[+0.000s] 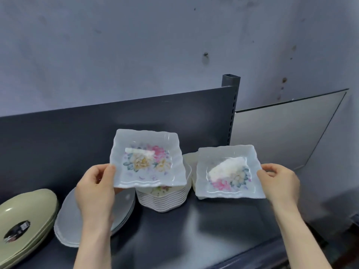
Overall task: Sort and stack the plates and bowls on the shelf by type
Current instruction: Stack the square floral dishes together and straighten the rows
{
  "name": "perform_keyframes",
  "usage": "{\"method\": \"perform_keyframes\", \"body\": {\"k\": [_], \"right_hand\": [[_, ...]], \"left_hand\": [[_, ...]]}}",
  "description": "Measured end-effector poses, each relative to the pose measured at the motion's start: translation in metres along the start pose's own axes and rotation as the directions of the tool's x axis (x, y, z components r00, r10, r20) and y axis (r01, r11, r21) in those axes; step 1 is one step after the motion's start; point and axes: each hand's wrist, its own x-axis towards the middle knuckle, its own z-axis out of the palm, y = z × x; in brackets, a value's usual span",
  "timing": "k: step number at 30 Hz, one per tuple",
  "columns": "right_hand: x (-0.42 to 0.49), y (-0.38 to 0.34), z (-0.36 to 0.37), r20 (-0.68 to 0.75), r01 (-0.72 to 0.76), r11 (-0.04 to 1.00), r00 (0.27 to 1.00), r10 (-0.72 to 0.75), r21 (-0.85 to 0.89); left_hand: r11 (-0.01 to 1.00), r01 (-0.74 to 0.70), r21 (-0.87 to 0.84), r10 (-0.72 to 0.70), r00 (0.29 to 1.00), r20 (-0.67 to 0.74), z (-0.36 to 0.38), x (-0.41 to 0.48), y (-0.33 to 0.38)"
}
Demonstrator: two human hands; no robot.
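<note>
White floral dishes (148, 160), dark shelf (194, 226)

Two square white flower-printed dishes were held aloft: the left dish (147, 162) and the right dish (227, 171). One stack of matching square dishes (162, 201) showed roughly nine rims. Counted three or four grey round plates (67, 226) and about three pale green oval plates (27, 208).

Both hands (95, 188) (279, 181) each hold a square floral plate (147, 160) (227, 171).

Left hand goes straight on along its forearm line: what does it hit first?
Likely the shelf's back panel. The left hand holds a floral plate over the square-plate stack, which lies right of that line. Depth unclear.
</note>
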Motion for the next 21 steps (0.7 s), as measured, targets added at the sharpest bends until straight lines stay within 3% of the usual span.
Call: {"method": "perform_keyframes", "body": {"k": [4, 12, 21], "right_hand": [[0.037, -0.010, 0.021, 0.108, 0.143, 0.986, 0.985, -0.133, -0.085], [0.058, 0.004, 0.065, 0.368, 0.273, 0.930, 0.914, -0.171, -0.246], [0.057, -0.003, 0.058, 0.434, 0.344, 0.912, 0.873, -0.223, -0.223]], "left_hand": [[1.000, -0.002, -0.012, 0.002, 0.998, -0.062, 0.008, -0.013, 0.001], [0.999, 0.012, 0.050, -0.005, 0.989, -0.145, 0.021, -0.043, 0.002], [0.996, 0.065, 0.054, -0.057, 0.987, -0.148, 0.032, -0.058, -0.002]]}}
